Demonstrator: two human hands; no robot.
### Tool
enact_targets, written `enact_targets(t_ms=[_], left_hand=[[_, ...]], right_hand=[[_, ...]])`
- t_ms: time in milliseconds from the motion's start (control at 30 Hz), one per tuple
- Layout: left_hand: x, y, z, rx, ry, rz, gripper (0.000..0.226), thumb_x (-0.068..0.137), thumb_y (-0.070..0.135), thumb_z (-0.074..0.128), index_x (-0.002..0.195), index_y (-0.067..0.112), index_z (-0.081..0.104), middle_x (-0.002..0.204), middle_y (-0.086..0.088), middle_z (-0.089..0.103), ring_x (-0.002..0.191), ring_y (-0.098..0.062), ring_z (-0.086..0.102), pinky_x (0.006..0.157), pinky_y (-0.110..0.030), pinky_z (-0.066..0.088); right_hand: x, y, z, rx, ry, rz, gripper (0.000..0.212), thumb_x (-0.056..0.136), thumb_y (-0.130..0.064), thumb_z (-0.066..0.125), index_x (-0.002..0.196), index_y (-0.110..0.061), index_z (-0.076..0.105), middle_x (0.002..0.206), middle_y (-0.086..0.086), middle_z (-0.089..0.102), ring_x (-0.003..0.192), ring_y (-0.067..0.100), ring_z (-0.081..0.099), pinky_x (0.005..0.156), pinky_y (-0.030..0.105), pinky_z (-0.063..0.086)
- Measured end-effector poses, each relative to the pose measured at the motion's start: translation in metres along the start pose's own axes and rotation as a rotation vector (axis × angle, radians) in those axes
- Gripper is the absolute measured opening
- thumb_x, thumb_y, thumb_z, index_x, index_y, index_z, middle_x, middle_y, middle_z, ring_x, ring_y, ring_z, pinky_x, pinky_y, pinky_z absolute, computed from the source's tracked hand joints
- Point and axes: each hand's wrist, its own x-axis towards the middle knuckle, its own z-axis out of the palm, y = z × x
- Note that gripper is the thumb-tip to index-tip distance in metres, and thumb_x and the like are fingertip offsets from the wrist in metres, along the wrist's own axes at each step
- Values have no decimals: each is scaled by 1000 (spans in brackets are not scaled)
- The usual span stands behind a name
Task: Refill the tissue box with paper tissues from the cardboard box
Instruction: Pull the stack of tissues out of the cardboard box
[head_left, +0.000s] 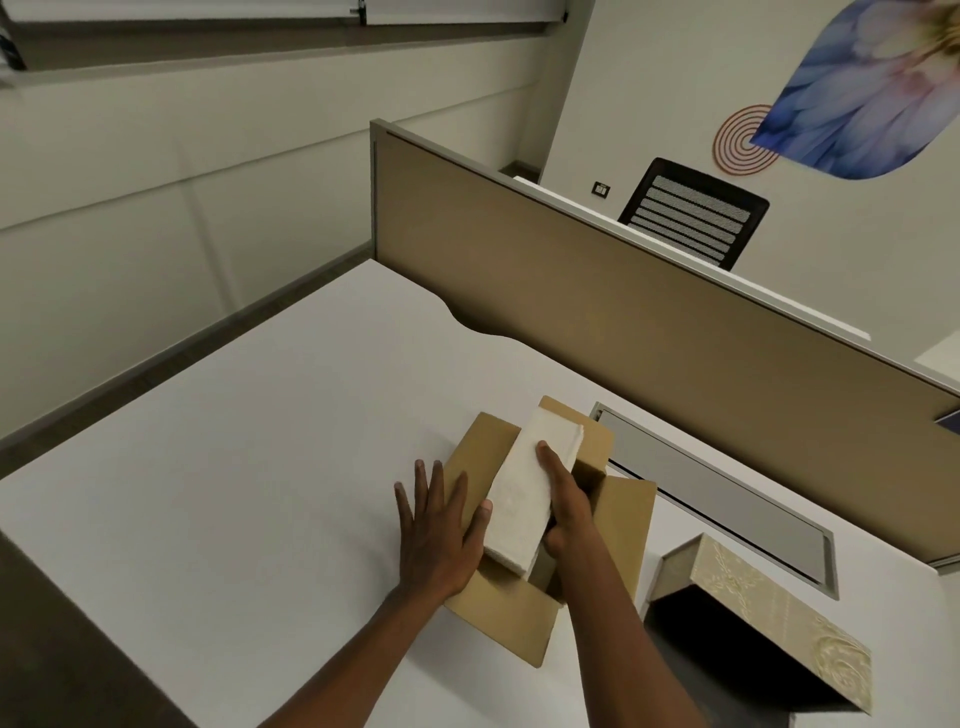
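Note:
An open brown cardboard box sits on the white desk, its flaps spread out. A white stack of paper tissues is held tilted above the box's opening. My right hand grips the stack along its right side, thumb on top. My left hand lies flat with fingers spread on the box's left flap, its thumb touching the stack's left edge. The tissue box, beige with an embossed pattern, lies at the lower right with its dark inside open toward me.
The white desk stretches to the left and front. A tan partition panel runs along the desk's far side, with a grey cable tray lid below it. A black mesh chair stands behind the partition.

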Motion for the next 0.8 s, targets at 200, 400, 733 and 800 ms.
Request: enact_targets(t_ms=[200,400,733,800], left_hand=[[-5,25,-20,-346,-5,14,59,97,59,35,150,32,40,166,2,22,154,-22,15,121,-40,20],[-14,46,-41,-788,-33,-128,53,87,65,50,132,37,50,136,3,57,109,-13,58,82,-21,56],[-47,77,-58,-1144,-159,-271,133,38,94,63,151,47,11,125,19,39,94,-1,51,50,-7,49],[-53,79,-54,-1188,-207,-261,126,41,87,73,146,48,15,125,12,48,101,-10,56,56,-13,56]], right_hand=[[-21,-14,-7,119,-23,-107,69,76,-44,87,133,-16,59,122,16,73,110,38,71,99,61,53],[-46,-21,-13,230,-54,-138,76,73,-51,86,135,-17,57,121,16,74,108,35,72,91,53,58],[-82,-14,-21,356,-38,-299,74,74,-55,81,134,-20,55,121,16,72,111,37,70,98,61,54],[-92,-14,-22,403,-68,-327,70,77,-52,81,134,-19,56,114,14,75,107,36,72,93,58,57]])
